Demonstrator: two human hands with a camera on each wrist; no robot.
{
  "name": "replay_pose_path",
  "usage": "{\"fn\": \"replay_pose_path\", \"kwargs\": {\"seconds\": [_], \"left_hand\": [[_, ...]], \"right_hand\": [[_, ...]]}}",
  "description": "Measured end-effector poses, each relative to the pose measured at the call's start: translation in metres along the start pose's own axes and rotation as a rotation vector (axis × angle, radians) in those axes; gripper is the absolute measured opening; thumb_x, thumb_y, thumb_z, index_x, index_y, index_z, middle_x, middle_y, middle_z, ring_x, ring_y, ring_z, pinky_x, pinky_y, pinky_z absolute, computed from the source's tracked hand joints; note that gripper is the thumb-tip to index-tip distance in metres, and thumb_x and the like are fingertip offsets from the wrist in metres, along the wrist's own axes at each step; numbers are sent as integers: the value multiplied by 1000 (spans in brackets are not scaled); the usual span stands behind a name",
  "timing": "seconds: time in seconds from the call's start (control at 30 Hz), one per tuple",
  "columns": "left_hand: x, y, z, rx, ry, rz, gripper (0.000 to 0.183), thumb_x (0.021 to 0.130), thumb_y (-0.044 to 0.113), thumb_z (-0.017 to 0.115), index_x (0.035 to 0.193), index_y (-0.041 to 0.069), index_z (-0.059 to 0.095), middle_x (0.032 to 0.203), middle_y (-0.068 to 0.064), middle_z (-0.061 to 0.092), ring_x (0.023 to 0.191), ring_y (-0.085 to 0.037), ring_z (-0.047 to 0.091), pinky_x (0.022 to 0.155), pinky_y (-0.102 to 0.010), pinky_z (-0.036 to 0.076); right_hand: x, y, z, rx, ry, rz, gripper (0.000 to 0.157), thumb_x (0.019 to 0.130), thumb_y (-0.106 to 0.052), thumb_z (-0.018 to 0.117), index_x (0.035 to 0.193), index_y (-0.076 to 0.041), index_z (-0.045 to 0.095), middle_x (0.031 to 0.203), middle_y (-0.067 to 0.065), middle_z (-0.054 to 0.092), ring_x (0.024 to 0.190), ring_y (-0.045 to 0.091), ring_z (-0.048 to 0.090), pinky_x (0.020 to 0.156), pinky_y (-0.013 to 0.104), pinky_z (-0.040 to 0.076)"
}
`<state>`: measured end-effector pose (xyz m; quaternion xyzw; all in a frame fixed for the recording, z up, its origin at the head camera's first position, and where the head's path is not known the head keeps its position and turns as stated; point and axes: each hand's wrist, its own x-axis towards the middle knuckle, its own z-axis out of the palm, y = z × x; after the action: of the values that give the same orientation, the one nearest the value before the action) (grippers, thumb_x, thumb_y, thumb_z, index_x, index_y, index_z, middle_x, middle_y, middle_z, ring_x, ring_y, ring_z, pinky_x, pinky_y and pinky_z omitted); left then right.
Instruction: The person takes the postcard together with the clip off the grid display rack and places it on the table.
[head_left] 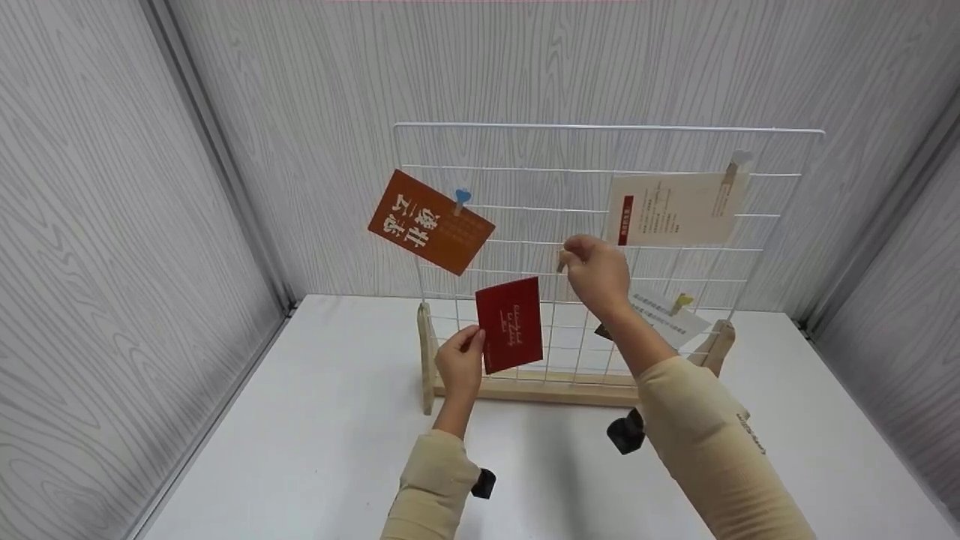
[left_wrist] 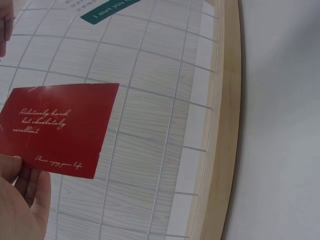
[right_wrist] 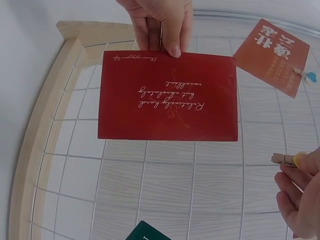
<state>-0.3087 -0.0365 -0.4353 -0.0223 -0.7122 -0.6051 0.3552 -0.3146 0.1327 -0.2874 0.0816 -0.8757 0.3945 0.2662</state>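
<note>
My left hand (head_left: 459, 365) pinches a red card (head_left: 512, 324) with white script by its edge, between thumb and fingers. The card is held up in front of the lower left part of a white wire grid (head_left: 600, 126). Higher and further right, my right hand (head_left: 600, 274) is raised before the middle of the grid. Its thumb and fingertips pinch a small wooden clothespin (right_wrist: 284, 159) with a yellow piece on it. The right wrist view shows this clothespin apart from the red card, off to its side.
An orange card (head_left: 431, 225) hangs tilted at the grid's upper left under a blue-heart clothespin (head_left: 462, 199). A cream card (head_left: 675, 210) is clipped at upper right. Below it, a white card (head_left: 660, 319) with a yellow-topped clip sits partly behind my right arm. A wooden base (head_left: 555, 392) supports the grid.
</note>
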Motion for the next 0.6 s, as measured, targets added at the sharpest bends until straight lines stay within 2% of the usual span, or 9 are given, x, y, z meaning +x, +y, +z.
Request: {"fn": "replay_pose_path", "kwargs": {"seconds": [0.3,0.5,0.6], "left_hand": [[-1,-1,-3,-2,7,-5,8,75,2,64,80,-5,66,73,-12,63,61,-18,56,53,-26,46],[-2,-2,-7,-12,-4,-4,10,75,1,64,81,-6,65,75,-14,63,62,-20,57,54,-27,48],[-3,-2,-9,-15,-10,-10,10,75,2,64,81,-6,65,75,-14,63,63,-20,57,55,-27,48]], "right_hand": [[-2,3,-6,122,2,2,10,83,-6,55,88,0,62,81,9,63,75,18,56,66,31,41],[-6,2,-10,199,-32,13,12,84,-9,56,89,0,62,81,8,63,74,17,54,64,28,39],[-9,2,-12,217,-50,12,13,84,-11,56,90,-1,63,85,8,63,76,18,56,68,29,41]]}}
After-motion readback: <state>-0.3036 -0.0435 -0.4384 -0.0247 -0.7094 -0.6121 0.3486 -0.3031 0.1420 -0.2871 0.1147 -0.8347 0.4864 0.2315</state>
